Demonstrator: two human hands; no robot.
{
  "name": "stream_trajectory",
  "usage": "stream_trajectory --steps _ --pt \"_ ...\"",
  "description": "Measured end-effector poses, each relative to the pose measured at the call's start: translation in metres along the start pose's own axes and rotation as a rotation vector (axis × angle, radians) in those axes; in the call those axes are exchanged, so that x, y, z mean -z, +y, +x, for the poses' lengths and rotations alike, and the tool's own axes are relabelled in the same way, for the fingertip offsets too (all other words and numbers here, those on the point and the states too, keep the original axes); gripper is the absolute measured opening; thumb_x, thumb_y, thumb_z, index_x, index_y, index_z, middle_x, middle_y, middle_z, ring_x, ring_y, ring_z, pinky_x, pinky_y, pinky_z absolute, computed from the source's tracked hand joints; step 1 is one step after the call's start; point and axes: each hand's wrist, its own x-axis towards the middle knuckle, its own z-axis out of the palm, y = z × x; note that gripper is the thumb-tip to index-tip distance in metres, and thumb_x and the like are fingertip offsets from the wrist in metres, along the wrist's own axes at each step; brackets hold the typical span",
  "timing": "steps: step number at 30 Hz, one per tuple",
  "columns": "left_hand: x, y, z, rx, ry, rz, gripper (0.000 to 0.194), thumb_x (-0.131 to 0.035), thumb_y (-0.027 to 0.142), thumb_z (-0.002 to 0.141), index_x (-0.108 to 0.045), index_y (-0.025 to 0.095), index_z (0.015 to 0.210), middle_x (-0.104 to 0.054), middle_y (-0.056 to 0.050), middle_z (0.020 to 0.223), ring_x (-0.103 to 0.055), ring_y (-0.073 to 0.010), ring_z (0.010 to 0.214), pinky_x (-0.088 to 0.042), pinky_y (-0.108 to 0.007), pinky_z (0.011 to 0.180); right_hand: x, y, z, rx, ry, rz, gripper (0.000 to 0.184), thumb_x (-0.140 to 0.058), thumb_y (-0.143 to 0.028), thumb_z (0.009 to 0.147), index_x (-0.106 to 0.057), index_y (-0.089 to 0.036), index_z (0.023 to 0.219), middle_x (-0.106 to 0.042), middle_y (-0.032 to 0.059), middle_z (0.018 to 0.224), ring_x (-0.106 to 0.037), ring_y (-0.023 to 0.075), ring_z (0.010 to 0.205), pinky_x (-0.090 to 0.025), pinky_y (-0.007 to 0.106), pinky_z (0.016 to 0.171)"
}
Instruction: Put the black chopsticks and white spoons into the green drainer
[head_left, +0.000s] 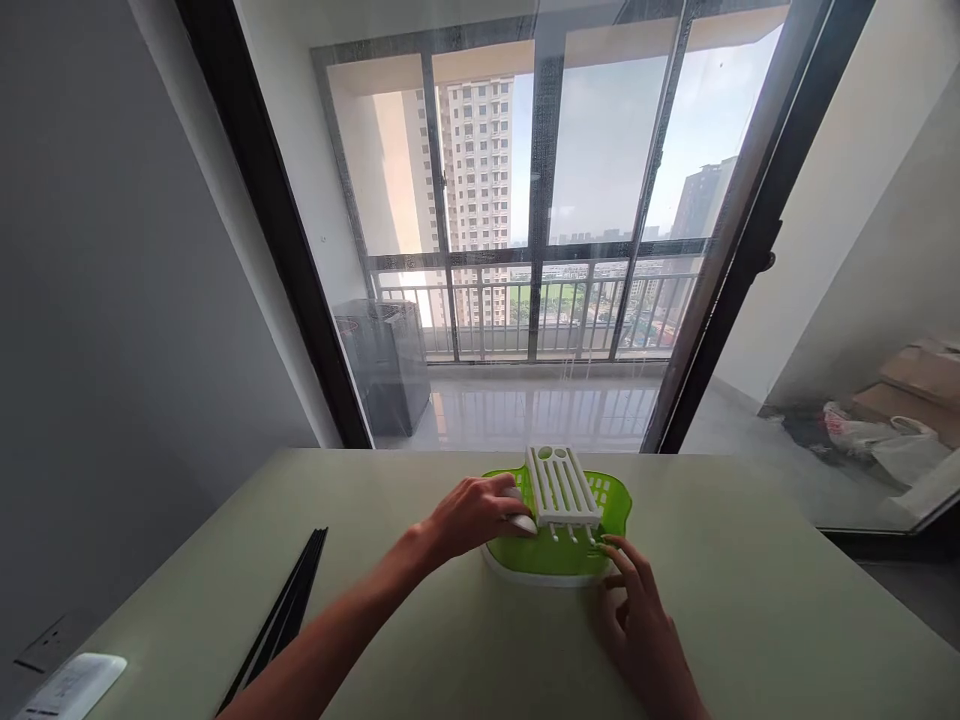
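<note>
A green plastic basket (504,551) with a white base stands near the far side of the table. Across its top lies a white slotted rack (564,487) with two round holes and small hooks along its near edge. My left hand (480,512) is closed around a smooth white rounded piece (523,522) at the basket's left side; its exact kind does not show. At the front right of the basket, my right hand (637,607) has its fingers bent and apart. Its fingertips reach the basket wall near the rightmost hook, and nothing is held in it.
On the pale table (405,640) lie black thin strips (289,610) to the left. A white flat item (79,688) sits at the near left corner. Beyond the table is a framed glass door; cardboard boxes (919,385) and bags (900,445) are at the right.
</note>
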Motion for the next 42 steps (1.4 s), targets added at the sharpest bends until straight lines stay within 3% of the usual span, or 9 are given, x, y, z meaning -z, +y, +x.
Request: stream_trajectory --steps 4,9,14,17,22,27,30,35,42 --pt "0.001 -0.003 -0.002 0.035 0.021 -0.071 0.032 -0.057 0.049 0.098 -0.079 0.027 0.102 -0.069 -0.005 0.099 -0.066 -0.0132 0.076 -0.053 -0.023 0.070 -0.002 0.002 0.000 -0.015 -0.003 0.010 0.042 -0.043 -0.028 0.096 -0.047 -0.033 0.138 -0.048 0.0084 0.151 -0.070 0.0132 0.077 -0.056 0.025 0.055" --pt "0.015 -0.008 -0.010 0.002 0.045 0.032 0.036 -0.049 0.049 0.102 -0.077 0.027 0.108 -0.067 -0.005 0.097 -0.066 -0.0131 0.077 -0.052 -0.023 0.069 -0.004 0.004 0.000 -0.009 0.032 0.016 0.041 -0.042 -0.030 0.096 -0.048 -0.033 0.136 -0.049 0.0077 0.150 -0.069 0.0126 0.073 -0.054 0.024 0.051" --pt "0.034 -0.011 -0.014 0.083 0.251 -0.083 0.040 -0.053 0.056 0.099 -0.078 0.025 0.104 -0.068 -0.005 0.093 -0.065 -0.0125 0.075 -0.052 -0.023 0.070 -0.002 0.004 -0.001 -0.008 -0.011 0.007 0.044 -0.045 -0.028 0.094 -0.047 -0.034 0.138 -0.048 0.0081 0.151 -0.069 0.0126 0.073 -0.056 0.025 0.053" --pt "0.045 -0.014 -0.014 0.272 0.481 -0.219 0.038 -0.064 0.058 0.092 -0.081 0.024 0.093 -0.070 -0.004 0.084 -0.063 -0.0125 0.069 -0.049 -0.023 0.063 -0.003 0.004 -0.001 -0.009 0.000 0.005 0.042 -0.043 -0.031 0.095 -0.047 -0.034 0.137 -0.048 0.0081 0.150 -0.065 0.0097 0.063 -0.055 0.025 0.051" --pt "0.061 -0.034 -0.023 0.862 0.748 -0.549 0.048 -0.072 0.064 0.079 -0.078 0.016 0.078 -0.055 0.003 0.051 -0.044 -0.0096 0.040 -0.031 -0.024 0.039 -0.007 0.006 -0.001 0.002 0.045 0.008 0.043 -0.042 -0.030 0.094 -0.048 -0.033 0.137 -0.049 0.0086 0.150 -0.069 0.0119 0.072 -0.055 0.023 0.052" --pt "0.067 -0.069 -0.056 1.057 0.895 -0.897 0.065 -0.080 0.075 0.059 -0.073 0.013 0.076 -0.058 0.000 0.060 -0.038 -0.0076 0.048 -0.027 -0.023 0.040 -0.005 0.008 -0.001 0.009 0.021 -0.009 0.048 -0.043 -0.026 0.092 -0.047 -0.035 0.139 -0.050 0.0072 0.149 -0.068 0.0108 0.069 -0.055 0.023 0.052" --pt "0.067 -0.085 -0.088 1.138 0.790 -0.951 0.069 -0.083 0.077 0.049 -0.069 0.013 0.071 -0.052 0.003 0.057 -0.031 -0.0053 0.048 -0.024 -0.022 0.042 -0.006 0.008 -0.002 0.010 0.024 -0.004 0.048 -0.043 -0.027 0.092 -0.046 -0.035 0.140 -0.049 0.0075 0.150 -0.067 0.0105 0.067 -0.055 0.024 0.051" --pt "0.062 -0.090 -0.138 1.196 0.388 -0.933 0.074 -0.080 0.080 0.050 -0.072 0.011 0.075 -0.049 0.004 0.052 -0.028 -0.0052 0.046 -0.018 -0.021 0.042 -0.009 0.007 -0.002 -0.001 0.049 0.011 0.044 -0.040 -0.031 0.095 -0.048 -0.035 0.138 -0.048 0.0070 0.150 -0.069 0.0121 0.073 -0.055 0.023 0.051" --pt "0.056 -0.077 -0.163 1.097 -0.075 -0.862 0.068 -0.079 0.079 0.053 -0.069 0.013 0.067 -0.059 -0.002 0.056 -0.044 -0.0113 0.047 -0.026 -0.022 0.039 -0.008 0.005 -0.003 -0.013 0.057 -0.014 0.044 -0.042 -0.034 0.093 -0.048 -0.035 0.137 -0.050 0.0061 0.149 -0.066 0.0108 0.065 -0.054 0.024 0.049"
